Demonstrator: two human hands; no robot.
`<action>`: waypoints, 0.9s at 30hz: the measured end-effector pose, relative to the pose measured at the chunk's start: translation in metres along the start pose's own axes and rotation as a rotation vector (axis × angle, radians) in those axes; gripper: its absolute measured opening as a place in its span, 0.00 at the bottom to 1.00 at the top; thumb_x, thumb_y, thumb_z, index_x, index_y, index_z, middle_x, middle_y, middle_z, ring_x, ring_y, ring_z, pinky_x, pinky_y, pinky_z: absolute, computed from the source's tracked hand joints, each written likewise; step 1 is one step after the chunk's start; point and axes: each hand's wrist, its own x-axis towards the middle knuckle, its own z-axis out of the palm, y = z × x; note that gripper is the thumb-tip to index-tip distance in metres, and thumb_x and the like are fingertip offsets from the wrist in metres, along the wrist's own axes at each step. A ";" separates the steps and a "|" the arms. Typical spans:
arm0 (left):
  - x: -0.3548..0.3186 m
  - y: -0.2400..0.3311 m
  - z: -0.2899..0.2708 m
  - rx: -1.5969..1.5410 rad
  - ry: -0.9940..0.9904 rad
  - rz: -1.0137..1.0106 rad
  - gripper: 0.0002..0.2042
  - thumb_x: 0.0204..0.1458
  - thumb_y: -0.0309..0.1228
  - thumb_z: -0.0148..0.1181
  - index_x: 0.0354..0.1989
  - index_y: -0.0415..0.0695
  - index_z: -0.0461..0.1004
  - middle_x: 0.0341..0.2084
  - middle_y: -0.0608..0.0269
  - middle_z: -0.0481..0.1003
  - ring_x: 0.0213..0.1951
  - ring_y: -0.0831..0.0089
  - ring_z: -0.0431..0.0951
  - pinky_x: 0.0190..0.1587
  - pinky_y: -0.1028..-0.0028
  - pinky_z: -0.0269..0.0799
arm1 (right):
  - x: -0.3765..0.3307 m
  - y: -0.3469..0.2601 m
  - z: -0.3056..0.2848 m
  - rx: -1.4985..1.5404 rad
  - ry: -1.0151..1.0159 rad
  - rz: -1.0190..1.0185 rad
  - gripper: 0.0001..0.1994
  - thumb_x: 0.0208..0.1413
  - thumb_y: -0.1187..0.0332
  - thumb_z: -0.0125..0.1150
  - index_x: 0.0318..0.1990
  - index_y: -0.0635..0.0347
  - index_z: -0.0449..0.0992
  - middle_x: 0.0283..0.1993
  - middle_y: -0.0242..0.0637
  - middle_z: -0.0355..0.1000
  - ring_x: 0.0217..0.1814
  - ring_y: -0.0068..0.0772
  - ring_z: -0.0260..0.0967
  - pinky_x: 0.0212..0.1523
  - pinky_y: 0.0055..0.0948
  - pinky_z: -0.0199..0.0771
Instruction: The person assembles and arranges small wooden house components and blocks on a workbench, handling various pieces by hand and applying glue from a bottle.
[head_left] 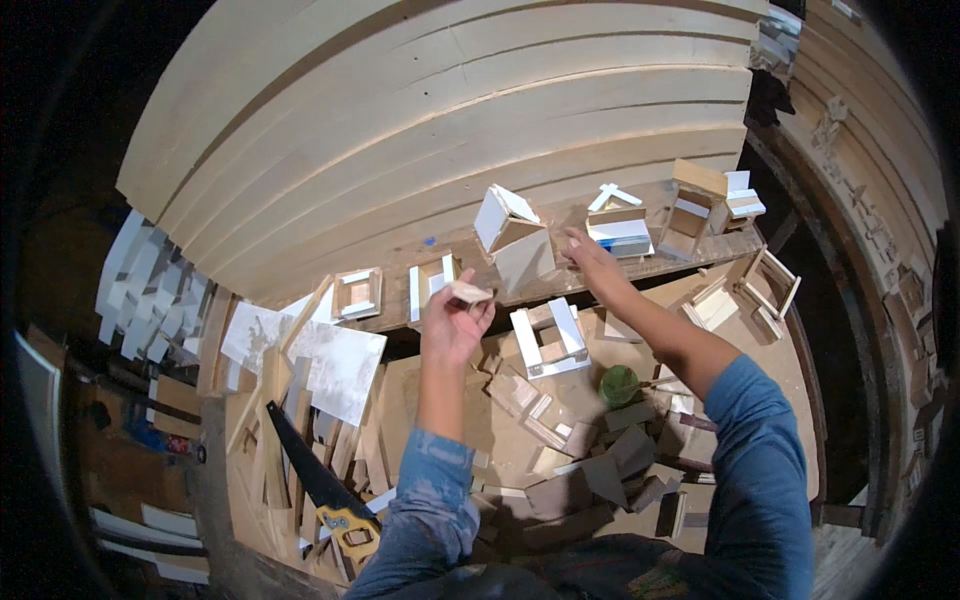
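Observation:
My left hand (455, 322) is closed on a small pale piece of wood (470, 292), pinched at the fingertips with the palm turned up. My right hand (588, 256) reaches forward with its fingers a little apart and nothing visible between them. It is between a small wooden model house (522, 258) with a peaked roof and another small model (622, 232) with white trim and a blue strip. Whether it touches either one is hard to see. Behind the left hand stands a small white-edged wooden frame (420, 290). Nearer lies a similar white-edged frame (550, 338).
A handsaw (345, 528) with a yellow handle leans on wood strips at the left, beside a white-stained board (345, 362). A green pot (619, 385) with a stick stands amid wood offcuts (570, 495). Small box-like models (690, 215) line the bench by stacked planks (450, 120).

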 end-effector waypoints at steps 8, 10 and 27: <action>-0.158 0.001 0.020 -0.127 -0.107 -0.099 0.29 0.49 0.38 0.59 0.58 0.35 0.61 0.41 0.54 0.75 0.42 0.58 0.77 0.47 0.60 0.75 | -0.108 -0.134 -0.092 -0.074 -0.041 -0.035 0.19 0.60 0.59 0.50 0.53 0.62 0.71 0.41 0.37 0.74 0.45 0.27 0.69 0.50 0.27 0.66; -0.199 -0.001 0.013 -0.135 -0.076 -0.123 0.29 0.49 0.38 0.59 0.58 0.35 0.61 0.40 0.53 0.75 0.43 0.58 0.77 0.47 0.59 0.74 | -0.141 -0.151 -0.111 -0.084 -0.012 -0.023 0.18 0.62 0.58 0.49 0.51 0.62 0.72 0.39 0.31 0.73 0.43 0.22 0.67 0.48 0.23 0.66; -0.411 -0.008 -0.037 -0.221 -0.083 -0.196 0.24 0.56 0.40 0.52 0.58 0.39 0.62 0.47 0.53 0.72 0.48 0.61 0.74 0.54 0.59 0.70 | -0.474 -0.108 -0.029 0.046 0.328 0.206 0.15 0.60 0.63 0.52 0.27 0.64 0.76 0.23 0.30 0.71 0.24 0.19 0.65 0.28 0.20 0.66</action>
